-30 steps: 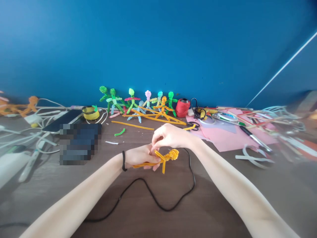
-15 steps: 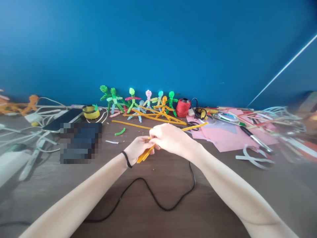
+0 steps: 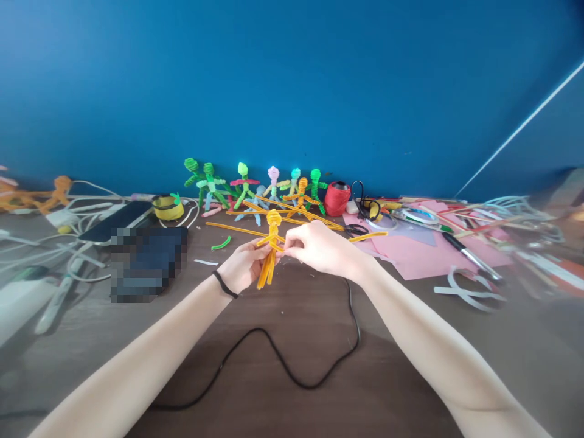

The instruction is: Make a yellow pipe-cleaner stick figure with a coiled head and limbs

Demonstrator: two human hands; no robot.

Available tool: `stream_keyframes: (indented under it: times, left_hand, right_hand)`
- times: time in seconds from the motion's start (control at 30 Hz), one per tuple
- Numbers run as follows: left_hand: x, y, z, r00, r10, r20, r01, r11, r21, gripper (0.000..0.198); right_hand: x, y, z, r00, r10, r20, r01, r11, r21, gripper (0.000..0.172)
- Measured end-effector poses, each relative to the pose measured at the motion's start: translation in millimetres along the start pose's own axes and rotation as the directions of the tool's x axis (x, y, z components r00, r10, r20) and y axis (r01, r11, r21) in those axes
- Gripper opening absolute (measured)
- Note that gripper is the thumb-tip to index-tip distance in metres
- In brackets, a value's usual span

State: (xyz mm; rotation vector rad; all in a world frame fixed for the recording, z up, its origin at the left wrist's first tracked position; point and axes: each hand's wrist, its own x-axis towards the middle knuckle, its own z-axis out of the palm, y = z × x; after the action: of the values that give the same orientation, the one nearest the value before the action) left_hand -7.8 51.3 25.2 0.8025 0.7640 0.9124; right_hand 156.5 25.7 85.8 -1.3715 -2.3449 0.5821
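Orange figure (image 3: 274,227) swings head-up between our hands

Half a second ago only its legs showed; now its coiled head points to 12 o'clock and its loose legs to about 7.

Taking the figure as the dial's centre, we go left to right. Well off at 9 o'clock, a dark pixelated slab (image 3: 155,263) lies on the counter (image 3: 387,389); a short green piece (image 3: 221,243) sits nearer. At 8 o'clock our left hand (image 3: 241,264) pinches the figure's side beside one short arm. Behind the figure, loose orange strands (image 3: 237,229) spread from 10 to 2. Close in at 3 o'clock our right hand (image 3: 319,249) pinches what looks like the other arm's tip. A longer strand (image 3: 371,236) juts past that wrist; we cannot tell where its hidden end goes. Farther out at 3 lies pink paper (image 3: 406,258).

We judge the step in hand to be winding or shaping the arms. The next move calls for a steady left hold while our right fingers turn the strand snugly round.
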Motion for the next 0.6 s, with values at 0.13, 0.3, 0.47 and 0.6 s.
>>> stream_keyframes:
  times: [0.13,0.3,0.47,0.6]
  left_hand:
    - [0.3,1.7,2.0,1.000,0.018,0.026,-0.017,0.999,-0.044,0.010]
    - [-0.4,2.4,5.6,1.000,-0.002,0.001,0.002,0.997,-0.074,0.017]
    - [-1.0,0.2,4.4,0.997,0.071,-0.013,-0.071,0.997,-0.028,0.010]
    - [-1.7,0.9,3.3,0.995,0.096,-0.005,-0.097,0.994,-0.054,0.006]
  right_hand:
    - [1.1,3.0,0.8,1.000,0.020,0.001,-0.020,1.000,-0.021,0.015]
    - [1.4,3.7,2.0,1.000,0.027,-0.010,-0.028,0.999,-0.043,0.015]
    - [0.9,2.2,1.9,1.000,0.009,-0.006,-0.009,0.999,-0.038,0.015]
    - [0.5,2.8,-0.4,0.999,0.033,-0.009,-0.033,0.999,-0.013,0.015]
